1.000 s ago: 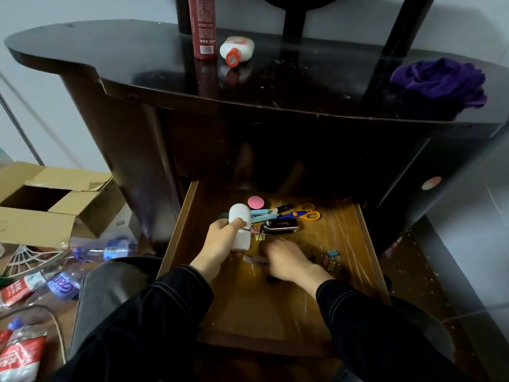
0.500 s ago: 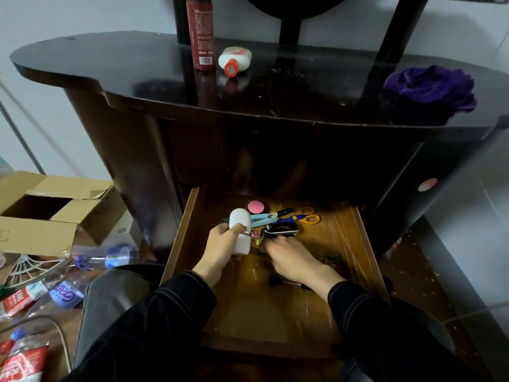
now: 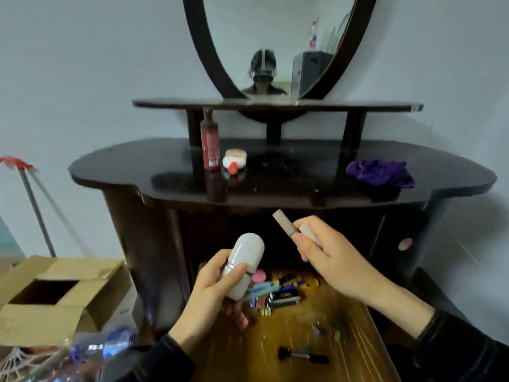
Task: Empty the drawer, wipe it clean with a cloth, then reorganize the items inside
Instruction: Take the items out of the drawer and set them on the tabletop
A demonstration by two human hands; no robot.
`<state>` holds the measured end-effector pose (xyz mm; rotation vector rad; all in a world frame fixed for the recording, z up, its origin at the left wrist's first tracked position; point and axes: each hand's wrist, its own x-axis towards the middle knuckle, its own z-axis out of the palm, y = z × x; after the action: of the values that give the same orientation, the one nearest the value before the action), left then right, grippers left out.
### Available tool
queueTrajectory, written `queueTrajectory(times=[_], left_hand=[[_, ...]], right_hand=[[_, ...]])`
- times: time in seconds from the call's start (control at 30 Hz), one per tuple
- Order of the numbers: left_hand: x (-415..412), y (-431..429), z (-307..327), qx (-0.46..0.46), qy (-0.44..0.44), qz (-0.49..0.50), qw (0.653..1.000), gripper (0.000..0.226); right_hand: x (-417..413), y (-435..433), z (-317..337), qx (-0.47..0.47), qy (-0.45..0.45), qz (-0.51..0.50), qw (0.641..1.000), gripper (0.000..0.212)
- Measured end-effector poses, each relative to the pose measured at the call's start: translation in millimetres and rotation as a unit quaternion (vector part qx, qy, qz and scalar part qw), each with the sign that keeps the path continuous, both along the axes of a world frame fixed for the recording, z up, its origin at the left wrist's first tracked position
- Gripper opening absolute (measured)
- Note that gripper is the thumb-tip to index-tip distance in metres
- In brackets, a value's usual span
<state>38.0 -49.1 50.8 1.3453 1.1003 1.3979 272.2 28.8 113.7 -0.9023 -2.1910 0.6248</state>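
1. Step in hand: emptying. We hold both hands up above the open drawer [image 3: 261, 343], each one loaded, in front of the desk [image 3: 303, 172] edge.
2. Left hand [image 3: 212, 296]: fingers curled round a white capsule-shaped bottle [image 3: 245, 266], thumb across its front, bottle tilted slightly right. A pink bit shows below the fingers; we cannot tell whether it is held.
3. Right hand [image 3: 336, 260]: fingers and thumb pinch a slim beige tube [image 3: 285, 224], its free end pointing up and left. A second beige piece sits in the same grip; one item or two, we cannot tell.
4. Drawer contents: a cluster at the back, with a pink round piece [image 3: 259, 275], blue pens [image 3: 260, 288], scissors [image 3: 303, 283] and a black case [image 3: 283, 296]. Nearer us are blurred small clips [image 3: 330, 326] and a small black brush [image 3: 303, 355]. We judge the emptying well short of done.
5. The purple cloth [image 3: 380, 173] lies bunched on the desk's right side, well apart from both hands. Wiping has not begun.
6. Next move, as we judge it: set both loads on the bare desk between the lying white bottle [image 3: 234, 161] and the cloth, clear of the standing red bottle [image 3: 210, 144].
7. Caution: the capsule bottle is rounded and may roll, so place it away from the edge. Then we go back down for the cluster.
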Motion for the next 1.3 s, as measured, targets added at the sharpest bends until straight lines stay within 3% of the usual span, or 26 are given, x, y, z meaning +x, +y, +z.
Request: queueTrajectory(times=[0.07,0.13,0.23,0.3,0.37,0.43,0.5,0.63,0.73,0.83,0.93,1.03,1.13,1.2,1.3], left_hand=[[-1,7,38,0.060,-0.018,0.070,0.996,0.033],[-1,32,77,0.097,-0.038,0.138,0.985,0.029],[0,92,129,0.067,-0.036,0.207,0.975,0.013],[2,131,148,0.051,0.007,0.214,0.976,0.012],[1,159,149,0.048,0.097,0.216,0.970,0.029],[-6,175,140,0.068,0.219,0.224,0.947,0.042],[-13,187,130,0.106,0.258,0.200,0.939,0.048],[-27,209,124,0.097,0.145,0.198,0.965,0.054],[-32,212,124,0.077,0.059,0.229,0.969,0.050],[-34,208,120,0.083,0.065,0.231,0.967,0.049],[-34,207,119,0.078,0.084,0.215,0.970,0.047],[-32,207,121,0.060,0.082,0.199,0.975,0.053],[-32,207,121,0.052,0.072,0.198,0.976,0.057],[-33,206,121,0.053,0.065,0.203,0.976,0.055],[-33,206,121,0.049,0.053,0.210,0.975,0.051]], right_hand=[[-12,19,29,0.005,0.043,-0.031,0.999,0.019],[-26,46,53,-0.004,0.032,-0.074,0.997,0.028],[-45,85,76,-0.053,0.016,-0.130,0.990,0.052],[-56,106,79,-0.088,-0.016,-0.182,0.979,0.055],[-63,122,74,-0.102,-0.054,-0.231,0.966,0.052],[-66,133,68,-0.088,-0.072,-0.257,0.960,0.046],[-68,143,64,-0.078,-0.080,-0.272,0.956,0.040],[-85,164,66,-0.060,-0.129,-0.274,0.951,0.025],[-107,178,70,-0.046,-0.140,-0.297,0.943,0.030],[-118,185,70,-0.044,-0.100,-0.326,0.939,0.036],[-112,186,65,-0.080,0.010,-0.340,0.937,0.035],[-99,179,64,-0.126,0.103,-0.316,0.935,0.013],[-88,173,66,-0.148,0.124,-0.279,0.941,0.070],[-85,166,72,-0.178,0.187,-0.217,0.941,0.080],[-78,162,69,-0.213,0.229,-0.148,0.938,0.073]])
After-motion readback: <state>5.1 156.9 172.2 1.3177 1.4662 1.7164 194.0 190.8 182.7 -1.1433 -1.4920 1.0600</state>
